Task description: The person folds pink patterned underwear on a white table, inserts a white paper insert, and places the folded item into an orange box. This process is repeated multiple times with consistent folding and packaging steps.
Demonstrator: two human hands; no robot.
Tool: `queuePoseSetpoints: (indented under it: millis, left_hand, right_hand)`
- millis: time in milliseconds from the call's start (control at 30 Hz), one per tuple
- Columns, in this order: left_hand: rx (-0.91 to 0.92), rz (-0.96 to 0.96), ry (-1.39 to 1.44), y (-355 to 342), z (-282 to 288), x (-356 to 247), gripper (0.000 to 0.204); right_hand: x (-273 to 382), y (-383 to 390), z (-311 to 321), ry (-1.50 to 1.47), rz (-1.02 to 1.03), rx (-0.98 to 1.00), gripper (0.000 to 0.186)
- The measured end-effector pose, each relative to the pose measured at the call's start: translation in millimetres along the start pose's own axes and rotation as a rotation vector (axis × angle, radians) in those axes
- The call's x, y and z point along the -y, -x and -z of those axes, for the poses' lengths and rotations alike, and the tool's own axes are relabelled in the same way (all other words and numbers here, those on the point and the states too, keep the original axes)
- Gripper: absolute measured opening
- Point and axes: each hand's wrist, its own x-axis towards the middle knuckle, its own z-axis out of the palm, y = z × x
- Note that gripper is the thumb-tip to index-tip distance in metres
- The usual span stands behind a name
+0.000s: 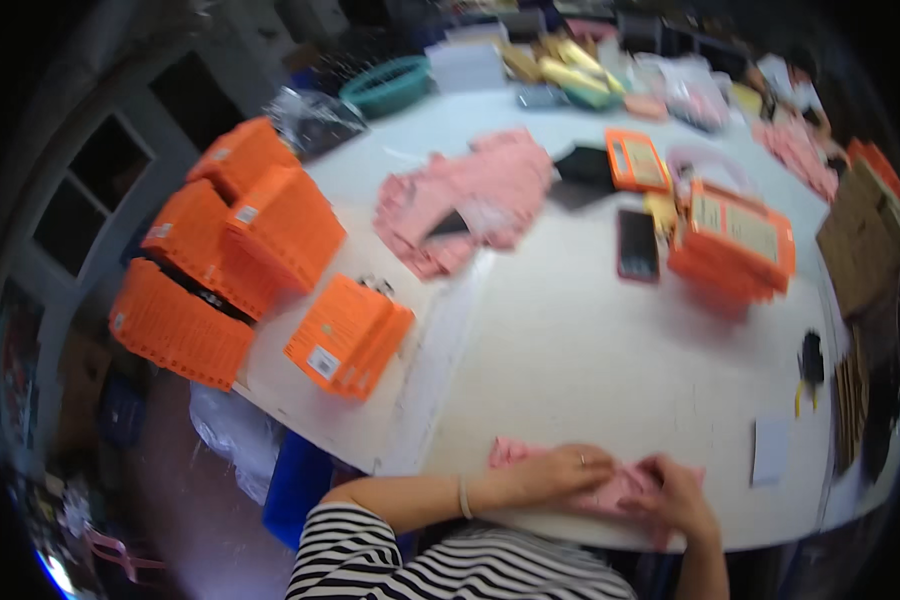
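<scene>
At the near edge of the table lies a bunched pink cloth (610,494); its exact kind of garment does not show. My left hand (560,474), a ring on one finger, rests over the cloth's middle with bent fingers gripping it. Close beside it, my right hand (678,500) pinches the cloth's right part between curled fingers. Part of the cloth pokes out to the left, and the fingertips are partly hidden in its folds. Farther off, a pile of similar pink cloth pieces (460,195) is spread on the table.
Stacks of orange cardboard packets (290,225) line the table's left side, with a smaller stack (345,335) nearer. At right are more orange packets (735,235), a dark phone (637,245), a white card (769,452) and yellow-handled snips (808,370). A green basket (388,88) stands behind.
</scene>
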Motion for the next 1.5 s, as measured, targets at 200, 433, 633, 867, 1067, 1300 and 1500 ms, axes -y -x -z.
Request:
queuePoseSetpoints:
  millis: [200,433,633,867,1067,1300,1500]
  left_hand:
    - [0.015,0.082,0.02,-12.7,0.9,-23.1,0.036]
    - [0.067,0.079,-0.1,-20.3,11.6,-23.8,0.038]
    - [0.085,0.107,-0.07,-19.6,15.9,-23.5,0.038]
    - [0.09,0.115,-0.043,-19.9,15.0,-22.8,0.038]
    - [0.064,0.139,-0.039,-17.2,11.4,-25.3,0.038]
    - [0.084,0.141,-0.045,-20.0,13.6,-26.7,0.036]
    - [0.06,0.117,-0.027,-18.6,12.3,-23.9,0.035]
  right_hand:
    - [-51.4,33.2,46.3,-0.367,-0.07,-0.112,0.024]
    - [-56.1,30.1,32.3,-0.54,-0.142,-0.492,0.02]
    - [-42.7,45.3,23.0,-0.673,-0.056,-0.506,0.035]
    - [-31.1,34.1,-9.1,-0.069,0.159,-1.033,0.023]
    - [-47.6,69.5,-37.2,0.135,0.064,-1.138,0.02]
    - [-57.6,60.7,-33.6,0.151,-0.067,-0.925,0.021]
    - [-65.1,50.3,-13.9,0.265,-0.101,-0.95,0.02]
